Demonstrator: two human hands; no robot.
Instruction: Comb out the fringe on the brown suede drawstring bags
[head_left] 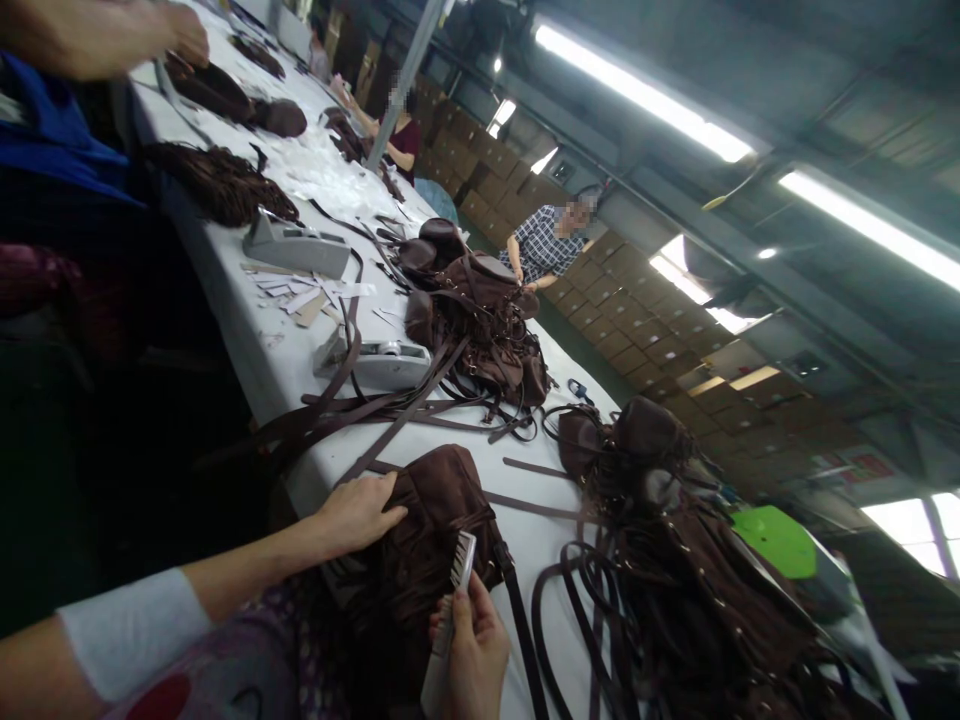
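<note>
A dark brown bag point(442, 480) lies at the near edge of the white table, with its lower part in shadow. My left hand point(360, 515) grips the bag's left side, thumb and fingers pressed onto the material. In my right hand point(476, 640) is a pale, flat, comb-like tool point(463, 560), held upright in front of the bag; its slotted end points up and its exact kind is unclear. A dark strap point(517, 610) with a buckle hangs from the bag's right side, close to my right hand.
Brown bags with looped straps pile up at the right point(697, 540) and mid-table point(480, 300). Two grey tape dispensers point(382, 365) stand to the left, beside paper scraps point(304, 300). A co-worker's arm point(97, 40) reaches in at upper left. Another person point(547, 245) stands across the table.
</note>
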